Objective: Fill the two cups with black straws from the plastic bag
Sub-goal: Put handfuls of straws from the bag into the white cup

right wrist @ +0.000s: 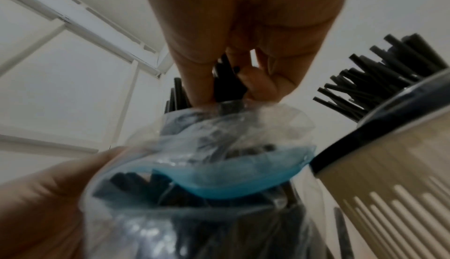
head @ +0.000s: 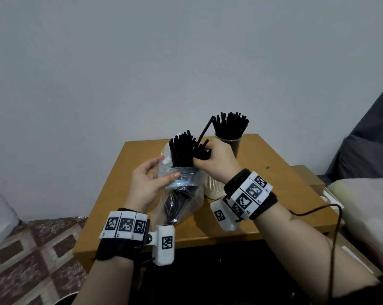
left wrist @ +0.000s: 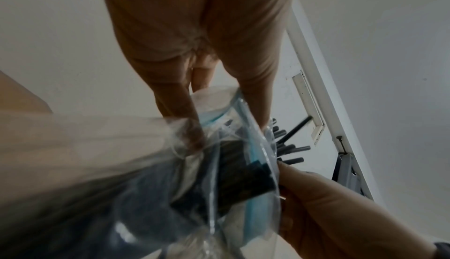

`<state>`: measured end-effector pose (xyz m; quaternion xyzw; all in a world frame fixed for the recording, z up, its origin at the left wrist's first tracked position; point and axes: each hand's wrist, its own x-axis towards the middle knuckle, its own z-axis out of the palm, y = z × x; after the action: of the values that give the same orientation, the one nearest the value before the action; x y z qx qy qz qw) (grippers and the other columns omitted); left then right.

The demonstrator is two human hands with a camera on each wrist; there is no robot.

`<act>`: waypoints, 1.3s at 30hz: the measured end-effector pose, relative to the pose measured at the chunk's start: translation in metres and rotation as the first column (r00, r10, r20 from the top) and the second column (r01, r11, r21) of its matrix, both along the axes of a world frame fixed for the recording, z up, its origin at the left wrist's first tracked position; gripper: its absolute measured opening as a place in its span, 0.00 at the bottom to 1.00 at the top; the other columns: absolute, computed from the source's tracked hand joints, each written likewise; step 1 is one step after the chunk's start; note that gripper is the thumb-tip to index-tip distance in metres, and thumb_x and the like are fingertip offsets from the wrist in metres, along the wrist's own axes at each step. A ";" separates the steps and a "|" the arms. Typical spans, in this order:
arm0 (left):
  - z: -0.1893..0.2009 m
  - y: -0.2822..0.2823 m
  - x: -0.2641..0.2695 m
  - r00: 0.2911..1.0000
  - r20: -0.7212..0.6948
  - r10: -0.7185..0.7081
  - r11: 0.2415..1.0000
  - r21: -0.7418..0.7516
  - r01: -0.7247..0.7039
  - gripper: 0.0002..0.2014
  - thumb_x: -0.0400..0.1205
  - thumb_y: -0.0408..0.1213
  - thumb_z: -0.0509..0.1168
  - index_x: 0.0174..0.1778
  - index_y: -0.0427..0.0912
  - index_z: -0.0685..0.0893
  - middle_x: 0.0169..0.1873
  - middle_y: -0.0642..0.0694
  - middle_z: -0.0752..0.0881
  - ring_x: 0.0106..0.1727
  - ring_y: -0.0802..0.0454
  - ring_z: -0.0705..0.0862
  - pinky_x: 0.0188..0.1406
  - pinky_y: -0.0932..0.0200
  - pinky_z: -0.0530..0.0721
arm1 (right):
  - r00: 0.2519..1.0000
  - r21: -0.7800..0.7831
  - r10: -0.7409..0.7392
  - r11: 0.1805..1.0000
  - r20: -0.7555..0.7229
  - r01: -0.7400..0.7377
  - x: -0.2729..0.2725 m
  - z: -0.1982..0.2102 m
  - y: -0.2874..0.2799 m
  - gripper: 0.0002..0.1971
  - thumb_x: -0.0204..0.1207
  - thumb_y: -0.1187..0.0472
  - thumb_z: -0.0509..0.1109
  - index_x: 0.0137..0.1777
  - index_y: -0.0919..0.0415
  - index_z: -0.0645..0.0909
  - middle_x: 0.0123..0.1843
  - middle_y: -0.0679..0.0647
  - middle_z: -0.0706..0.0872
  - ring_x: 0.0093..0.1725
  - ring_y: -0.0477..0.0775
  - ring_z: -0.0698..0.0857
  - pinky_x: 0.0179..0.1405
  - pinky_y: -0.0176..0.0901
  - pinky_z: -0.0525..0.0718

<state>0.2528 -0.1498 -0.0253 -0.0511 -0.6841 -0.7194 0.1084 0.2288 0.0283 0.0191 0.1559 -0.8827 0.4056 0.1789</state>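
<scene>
Left hand [head: 147,183]: centre-left of the head view, thumb and fingers curled round the neck of the plastic bag [head: 181,201], holding it upright over the table [head: 281,194].
Right hand [head: 217,160]: just right of the bag mouth, fingertips closed in a pinch on a clump of black straws [head: 184,150] that stick out of the bag.
Plastic bag: clear, crinkled film with a pale blue zip strip at the mouth; its lower part bulges with dark straws and rests at the table's near centre.
Black straws: thin, matte, straight tubes fanned out above the bag mouth; one with a bent neck rises toward the upper right.
Far cup [head: 231,144]: at the table's back edge, dark and glossy, packed with a spread bundle of straws.
Near cup [head: 213,188]: white, vertically ribbed wall, partly hidden behind the right wrist, just right of the bag.
Table: small, smooth orange-brown wood, rounded corners.
Left wrist view only: the blue strip [left wrist: 255,205] seen through the film, straw tips beyond it, blurred bag body at lower left.
Right wrist view only: the ribbed cup [right wrist: 394,195] carries a dark rim band, at lower right; straw ends poke above it.
</scene>
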 end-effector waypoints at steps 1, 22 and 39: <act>-0.001 0.000 0.000 1.000 -0.001 0.008 1.000 0.004 -0.008 0.31 0.69 0.19 0.75 0.69 0.31 0.77 0.50 0.53 0.83 0.38 0.71 0.88 0.35 0.73 0.84 | 1.000 0.004 0.000 1.000 -0.017 0.000 0.000 0.001 0.000 0.07 0.70 0.62 0.76 0.39 0.51 0.79 0.38 0.40 0.77 0.40 0.37 0.77 0.36 0.24 0.70; -0.002 0.000 -0.007 0.997 0.034 0.075 0.997 0.025 -0.076 0.35 0.62 0.34 0.80 0.67 0.39 0.80 0.59 0.50 0.82 0.54 0.58 0.85 0.57 0.54 0.87 | 0.933 -0.578 0.281 0.809 0.226 -0.103 -0.014 0.010 0.018 0.22 0.75 0.47 0.71 0.63 0.61 0.81 0.38 0.58 0.81 0.32 0.50 0.78 0.31 0.38 0.83; -0.003 0.001 -0.009 0.997 0.029 0.073 0.997 0.032 -0.074 0.32 0.65 0.30 0.79 0.67 0.38 0.80 0.57 0.51 0.83 0.46 0.60 0.88 0.48 0.60 0.89 | 0.999 -0.419 0.038 0.907 -0.001 -0.035 -0.021 -0.012 0.010 0.05 0.72 0.58 0.77 0.44 0.48 0.85 0.38 0.45 0.88 0.29 0.36 0.81 0.34 0.37 0.79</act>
<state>0.2439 -0.1484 -0.0284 -0.0139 -0.6751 -0.7267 0.1261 0.2079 0.0383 0.0074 0.1290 -0.7728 0.5891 0.1976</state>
